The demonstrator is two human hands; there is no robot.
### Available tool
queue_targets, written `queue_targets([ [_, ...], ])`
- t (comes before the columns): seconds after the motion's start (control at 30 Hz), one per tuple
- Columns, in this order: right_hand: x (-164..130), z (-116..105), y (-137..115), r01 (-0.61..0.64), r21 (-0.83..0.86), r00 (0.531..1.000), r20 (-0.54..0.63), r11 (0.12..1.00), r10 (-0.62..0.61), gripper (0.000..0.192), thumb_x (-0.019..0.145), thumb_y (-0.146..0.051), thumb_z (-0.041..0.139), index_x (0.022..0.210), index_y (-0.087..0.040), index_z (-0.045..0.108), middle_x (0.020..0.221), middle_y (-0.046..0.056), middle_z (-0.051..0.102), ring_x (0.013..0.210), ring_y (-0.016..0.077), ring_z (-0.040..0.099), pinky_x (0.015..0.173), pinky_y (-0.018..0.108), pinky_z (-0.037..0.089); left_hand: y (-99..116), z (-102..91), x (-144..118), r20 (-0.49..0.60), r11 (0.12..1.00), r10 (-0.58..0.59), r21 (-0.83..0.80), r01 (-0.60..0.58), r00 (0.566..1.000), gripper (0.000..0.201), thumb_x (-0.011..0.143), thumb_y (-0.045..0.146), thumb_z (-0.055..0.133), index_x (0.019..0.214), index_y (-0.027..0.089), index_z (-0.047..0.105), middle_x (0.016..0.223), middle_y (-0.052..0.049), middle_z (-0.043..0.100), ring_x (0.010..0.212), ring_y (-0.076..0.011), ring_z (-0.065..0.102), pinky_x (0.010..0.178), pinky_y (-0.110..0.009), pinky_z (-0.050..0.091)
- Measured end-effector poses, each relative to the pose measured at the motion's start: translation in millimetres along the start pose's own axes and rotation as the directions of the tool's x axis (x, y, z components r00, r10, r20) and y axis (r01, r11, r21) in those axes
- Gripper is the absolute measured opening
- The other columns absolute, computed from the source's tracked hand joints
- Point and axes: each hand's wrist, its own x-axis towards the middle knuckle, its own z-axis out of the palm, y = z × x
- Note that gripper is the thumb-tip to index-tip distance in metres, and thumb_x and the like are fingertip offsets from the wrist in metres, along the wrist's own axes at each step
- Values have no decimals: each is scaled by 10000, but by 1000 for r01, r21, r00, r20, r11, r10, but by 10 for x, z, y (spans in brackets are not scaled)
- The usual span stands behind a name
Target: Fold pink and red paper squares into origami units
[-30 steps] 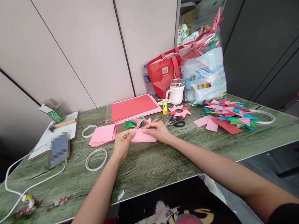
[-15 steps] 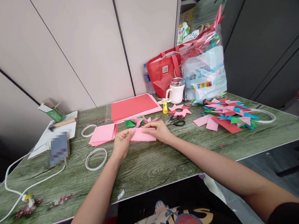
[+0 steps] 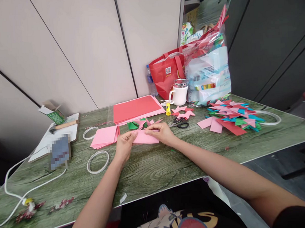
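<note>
The paper (image 3: 146, 138) between the fingers (image 3: 130, 137) is plain pink, matching the stack of squares (image 3: 104, 136). A solid red sheet (image 3: 135, 109) tops paler pink ones. The star-shaped ring (image 3: 186, 115) mixes pink and red; the pile of folded pieces (image 3: 235, 113) shows pink, red, blue and green. White mug (image 3: 180, 96), yellow glue stick (image 3: 168, 110), black scissor handles (image 3: 183, 125). The red bag (image 3: 159, 77) bears a black-and-white square code. Green wood grain streaks the bench (image 3: 158, 167); the black shirt (image 3: 193, 195) carries a multicoloured print.
</note>
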Motion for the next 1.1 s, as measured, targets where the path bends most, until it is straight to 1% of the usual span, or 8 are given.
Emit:
queue_targets([
  [0.13, -6, -10, -47, 23, -27, 999, 49, 999, -22, 168, 707, -309, 609, 696, -149, 658, 738, 30, 673, 721, 163, 608, 689, 273, 459, -10, -1, -1, -13, 1000, 5, 21, -5, 1000, 310, 660, 379, 653, 794, 100, 676, 629, -23, 661, 565, -125, 572, 550, -237, 470],
  [0.2, -7, -16, -57, 36, -26, 998, 53, 999, -35, 174, 714, -309, 600, 685, -143, 645, 729, 31, 664, 715, 159, 602, 688, 270, 456, -9, 1, -10, 8, 1000, -13, 24, 12, 1000, 311, 637, 343, 679, 832, 100, 670, 688, -37, 675, 602, -133, 586, 593, -254, 487],
  [0.33, -3, -17, -39, 21, -1, 999, 39, 1000, -20, 184, 710, -319, 601, 675, -142, 633, 721, 32, 658, 694, 156, 596, 664, 264, 454, 5, 22, -35, 81, 996, -90, 33, 88, 993, 405, 536, 257, 752, 900, 109, 651, 826, -63, 684, 721, -182, 617, 684, -334, 519],
  [0.47, 3, 0, -5, -10, 14, 1000, 28, 1000, 9, 210, 701, -350, 605, 673, -144, 633, 719, 31, 657, 678, 157, 594, 641, 264, 455, -2, 37, -36, 39, 991, -133, 30, 132, 990, 404, 497, 223, 769, 866, 105, 654, 812, -58, 688, 731, -196, 627, 699, -366, 531],
  [0.57, 4, 13, 5, -32, 25, 999, 25, 999, 31, 223, 697, -360, 606, 675, -139, 633, 706, 32, 654, 650, 151, 586, 618, 259, 453, -26, 30, -22, 25, 991, -135, 21, 134, 991, 391, 498, 229, 770, 850, 102, 658, 797, -58, 693, 712, -196, 633, 671, -349, 539],
  [0.67, 6, 9, 0, -38, 30, 999, 30, 999, 37, 221, 694, -354, 608, 674, -135, 629, 698, 34, 650, 637, 145, 578, 614, 255, 450, -37, 14, -17, 41, 992, -123, 4, 123, 992, 388, 509, 243, 768, 851, 97, 658, 808, -64, 695, 714, -202, 639, 660, -343, 542],
  [0.87, 17, -38, -22, -30, 8, 999, 25, 1000, 30, 244, 699, -377, 602, 664, -136, 623, 677, 25, 637, 654, 153, 580, 634, 259, 444, 8, 1, -32, 165, 977, -199, -36, 208, 966, 390, 590, 327, 722, 876, 72, 646, 801, -108, 697, 741, -242, 655, 673, -376, 540],
  [1.1, 31, -54, -13, -30, 18, 1000, 7, 999, 30, 250, 690, -386, 606, 674, -138, 624, 690, 27, 637, 661, 154, 574, 638, 260, 440, -12, 25, -20, 114, 982, -172, -57, 179, 978, 406, 580, 352, 728, 867, 79, 640, 761, -89, 700, 745, -248, 660, 708, -402, 534],
])
